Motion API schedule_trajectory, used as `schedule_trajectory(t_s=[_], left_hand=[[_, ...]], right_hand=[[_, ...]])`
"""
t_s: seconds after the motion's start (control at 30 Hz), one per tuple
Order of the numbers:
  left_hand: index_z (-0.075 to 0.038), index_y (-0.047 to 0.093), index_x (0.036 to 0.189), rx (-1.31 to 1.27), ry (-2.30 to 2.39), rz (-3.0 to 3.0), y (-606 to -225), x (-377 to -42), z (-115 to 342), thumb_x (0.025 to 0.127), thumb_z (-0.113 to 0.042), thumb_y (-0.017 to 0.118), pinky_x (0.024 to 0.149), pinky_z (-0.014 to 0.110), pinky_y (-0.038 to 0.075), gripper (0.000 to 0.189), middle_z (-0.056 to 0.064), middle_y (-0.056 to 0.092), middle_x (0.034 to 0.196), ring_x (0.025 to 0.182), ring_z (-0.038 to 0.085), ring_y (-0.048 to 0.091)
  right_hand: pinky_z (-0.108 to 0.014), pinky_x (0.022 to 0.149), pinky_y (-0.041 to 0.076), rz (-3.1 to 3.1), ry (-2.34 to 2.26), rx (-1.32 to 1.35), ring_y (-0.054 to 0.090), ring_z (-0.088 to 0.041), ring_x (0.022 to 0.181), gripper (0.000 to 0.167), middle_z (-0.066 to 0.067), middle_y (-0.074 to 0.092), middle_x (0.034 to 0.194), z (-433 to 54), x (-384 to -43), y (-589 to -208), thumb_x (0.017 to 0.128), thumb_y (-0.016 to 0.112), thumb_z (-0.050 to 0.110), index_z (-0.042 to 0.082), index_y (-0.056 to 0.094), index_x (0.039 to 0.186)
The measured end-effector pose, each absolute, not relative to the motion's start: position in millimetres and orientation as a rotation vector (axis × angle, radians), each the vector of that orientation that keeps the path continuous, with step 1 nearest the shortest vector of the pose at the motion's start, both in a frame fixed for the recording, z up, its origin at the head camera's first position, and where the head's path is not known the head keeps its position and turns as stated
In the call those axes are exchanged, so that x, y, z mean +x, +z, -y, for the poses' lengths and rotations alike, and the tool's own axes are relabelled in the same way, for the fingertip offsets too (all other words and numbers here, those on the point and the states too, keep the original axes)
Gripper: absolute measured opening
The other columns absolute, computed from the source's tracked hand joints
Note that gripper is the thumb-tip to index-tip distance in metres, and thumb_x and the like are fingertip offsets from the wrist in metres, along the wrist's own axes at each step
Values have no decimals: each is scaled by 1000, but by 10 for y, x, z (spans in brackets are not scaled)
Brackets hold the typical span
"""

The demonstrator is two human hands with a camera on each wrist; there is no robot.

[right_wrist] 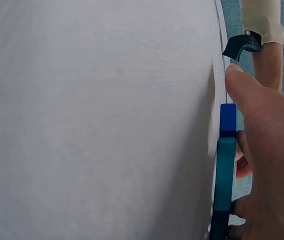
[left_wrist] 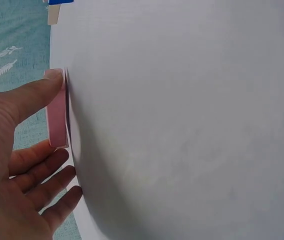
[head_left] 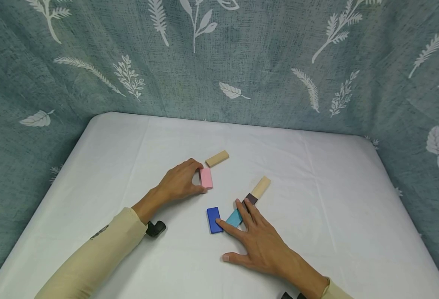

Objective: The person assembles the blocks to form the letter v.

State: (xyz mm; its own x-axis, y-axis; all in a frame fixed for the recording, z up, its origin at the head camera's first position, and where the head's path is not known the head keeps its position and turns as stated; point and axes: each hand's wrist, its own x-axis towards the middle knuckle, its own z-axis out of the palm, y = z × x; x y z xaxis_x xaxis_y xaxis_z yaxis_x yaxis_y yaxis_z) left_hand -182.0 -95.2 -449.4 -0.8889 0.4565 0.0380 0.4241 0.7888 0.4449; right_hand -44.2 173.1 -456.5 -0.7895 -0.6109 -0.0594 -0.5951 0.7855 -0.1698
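Note:
My left hand (head_left: 182,180) pinches the short ends of a pink block (head_left: 206,178) between thumb and index finger. In the left wrist view the pink block (left_wrist: 57,120) lies low on the table, the other fingers spread beside it. Lower right, my right hand (head_left: 262,243) rests with straight, spread fingers over a row of blocks. Its index fingertip touches a blue block (head_left: 213,216); the other fingertips lie on or near a teal block (head_left: 233,219) and a dark block (head_left: 252,198), both partly covered. A plain wooden block (head_left: 261,187) continues the slanting row.
Another wooden block (head_left: 217,158) lies just beyond the pink one, close to its corner. A white cloth covers the table (head_left: 335,182). Behind it hangs a teal curtain (head_left: 264,54) with white leaf prints. A black wrist device (head_left: 155,229) sits at the left cuff.

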Motion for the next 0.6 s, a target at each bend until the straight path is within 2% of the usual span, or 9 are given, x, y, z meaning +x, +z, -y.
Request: schedule_trajectory(t_s=[0.6], left_hand=[[-2, 61, 129, 777, 739, -2892, -4489, -1738, 960, 78, -37, 88, 100, 45, 48, 68, 11, 62, 127, 113, 27, 62]], right_hand=[[-54, 119, 22, -2864, -207, -960, 2, -41, 153, 79, -21, 9, 167, -1724, -442, -4569, 88, 44, 82, 47, 27, 157]])
